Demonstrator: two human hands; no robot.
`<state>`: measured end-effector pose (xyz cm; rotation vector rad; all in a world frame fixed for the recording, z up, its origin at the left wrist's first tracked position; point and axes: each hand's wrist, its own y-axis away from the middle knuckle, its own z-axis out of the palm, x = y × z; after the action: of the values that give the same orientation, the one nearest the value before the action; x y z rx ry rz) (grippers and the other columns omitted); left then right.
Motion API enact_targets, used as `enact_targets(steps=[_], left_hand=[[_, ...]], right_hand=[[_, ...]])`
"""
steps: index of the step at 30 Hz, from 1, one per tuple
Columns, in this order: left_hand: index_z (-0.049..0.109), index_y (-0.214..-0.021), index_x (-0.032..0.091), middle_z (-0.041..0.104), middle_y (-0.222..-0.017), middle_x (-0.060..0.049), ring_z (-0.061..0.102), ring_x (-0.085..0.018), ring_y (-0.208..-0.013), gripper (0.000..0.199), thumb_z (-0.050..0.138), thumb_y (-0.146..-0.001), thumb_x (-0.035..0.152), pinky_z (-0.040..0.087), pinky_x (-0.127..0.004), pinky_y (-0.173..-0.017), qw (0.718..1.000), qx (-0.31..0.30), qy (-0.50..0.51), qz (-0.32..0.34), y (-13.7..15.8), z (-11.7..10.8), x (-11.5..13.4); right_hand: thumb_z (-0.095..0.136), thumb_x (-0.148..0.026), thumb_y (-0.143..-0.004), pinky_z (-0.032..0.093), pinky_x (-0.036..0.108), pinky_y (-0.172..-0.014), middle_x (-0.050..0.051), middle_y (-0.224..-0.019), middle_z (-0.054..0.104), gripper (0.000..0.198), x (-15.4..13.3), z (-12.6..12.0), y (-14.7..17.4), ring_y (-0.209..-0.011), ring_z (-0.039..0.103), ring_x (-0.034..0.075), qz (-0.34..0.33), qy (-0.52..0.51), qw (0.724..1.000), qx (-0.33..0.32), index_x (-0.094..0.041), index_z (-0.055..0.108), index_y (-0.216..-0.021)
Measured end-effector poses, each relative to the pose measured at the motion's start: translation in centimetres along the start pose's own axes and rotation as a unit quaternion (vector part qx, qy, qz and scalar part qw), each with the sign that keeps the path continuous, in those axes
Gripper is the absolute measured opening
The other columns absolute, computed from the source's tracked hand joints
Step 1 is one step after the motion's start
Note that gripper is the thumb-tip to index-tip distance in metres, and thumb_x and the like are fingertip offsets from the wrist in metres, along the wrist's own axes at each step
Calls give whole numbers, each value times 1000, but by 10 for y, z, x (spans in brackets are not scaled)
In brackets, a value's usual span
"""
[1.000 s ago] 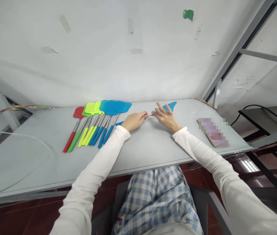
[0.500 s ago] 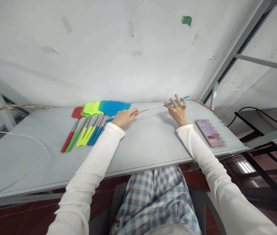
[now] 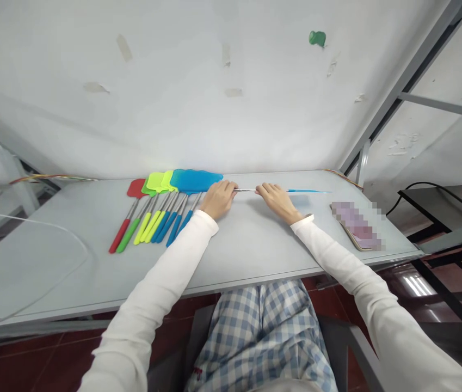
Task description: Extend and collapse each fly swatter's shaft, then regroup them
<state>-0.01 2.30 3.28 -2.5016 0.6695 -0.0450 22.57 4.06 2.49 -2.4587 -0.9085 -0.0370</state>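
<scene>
Both hands grip one blue fly swatter [image 3: 306,191], held level and edge-on above the table. My left hand [image 3: 218,199] is closed around its left part, hiding the handle. Closed on the metal rod near the blue head is my right hand [image 3: 276,200]. A short stretch of silvery rod shows between the two hands. To the left lies a row of fly swatters: a red one [image 3: 119,235], a green one [image 3: 128,234], yellow ones [image 3: 142,228] and several blue ones [image 3: 168,227], their blue heads [image 3: 196,181] overlapping near the wall.
A phone [image 3: 355,226], partly blurred out, lies on the grey table [image 3: 251,247] at the right. A thin white cable [image 3: 67,234] curves across the left side. The wall [image 3: 255,125] rises behind, and a metal frame post [image 3: 402,90] slants at the right.
My right hand has moved left and closed on the rod, where its fingers were spread by the blue head before. The held swatter is now level instead of rising rightward.
</scene>
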Motion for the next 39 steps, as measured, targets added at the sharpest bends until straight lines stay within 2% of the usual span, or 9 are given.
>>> enact_targets(steps=[2,5,11,22,25,29,32,36,39], left_hand=[[59,-102,16,63,-93,-12,56,-25,-89,29,34,-95,29,38,-37,-78,1000,6,-23,9,1,3,10],[59,-101,15,63,-89,-12,57,-25,-87,37,31,-97,39,38,-36,-75,998,7,-57,14,0,7,17],[60,-97,19,65,-80,-9,60,-20,-70,47,20,-99,42,31,-32,-56,997,-48,-53,23,-2,7,10],[63,-82,22,62,-67,-6,57,-18,-62,45,27,-96,45,26,-31,-51,995,-18,-99,-26,36,-16,-90],[63,-84,23,62,-67,-6,58,-19,-63,44,28,-96,46,27,-31,-52,995,-12,-88,-35,39,-13,-96],[64,-91,22,67,-80,-7,61,-20,-74,42,30,-95,47,32,-31,-57,997,9,-59,-42,36,-7,-88],[63,-94,21,69,-87,-8,62,-21,-80,41,33,-94,49,36,-31,-62,996,11,-64,-66,33,-10,-84],[62,-92,20,69,-86,-9,61,-23,-81,42,36,-93,52,37,-31,-68,990,-45,-93,-94,32,-14,-91],[62,-91,21,69,-88,-9,61,-22,-82,43,33,-94,53,34,-29,-63,987,-90,-94,-92,35,-13,-95]], right_hand=[[23,-33,-102,34,32,-71,9,-88,61,39,1,-1,0,-76,54,20,-12,11,1000,-5,-17,59,-98],[28,-33,-101,31,30,-71,7,-88,59,35,11,-3,1,-74,50,19,-36,19,999,18,-18,59,-97],[36,-23,-99,27,30,-68,4,-80,58,28,35,-5,2,-72,47,18,-53,15,998,39,-21,63,-96],[32,-24,-99,25,32,-67,5,-74,54,35,111,-14,28,-72,43,20,46,64,992,98,-21,62,-82],[32,-27,-99,27,32,-68,5,-76,55,34,114,-9,27,-72,44,20,56,66,992,93,-22,62,-84],[35,-37,-98,31,32,-73,6,-83,59,32,113,-2,26,-75,47,20,80,58,991,86,-22,63,-90],[37,-36,-98,34,33,-78,7,-89,62,30,115,0,28,-82,50,21,90,45,990,96,-22,63,-94],[39,-33,-97,36,33,-74,8,-89,64,28,117,1,32,-82,54,22,104,25,990,88,-21,64,-95],[38,-32,-97,35,31,-67,7,-84,65,29,117,0,34,-74,55,21,113,2,992,50,-21,65,-96]])
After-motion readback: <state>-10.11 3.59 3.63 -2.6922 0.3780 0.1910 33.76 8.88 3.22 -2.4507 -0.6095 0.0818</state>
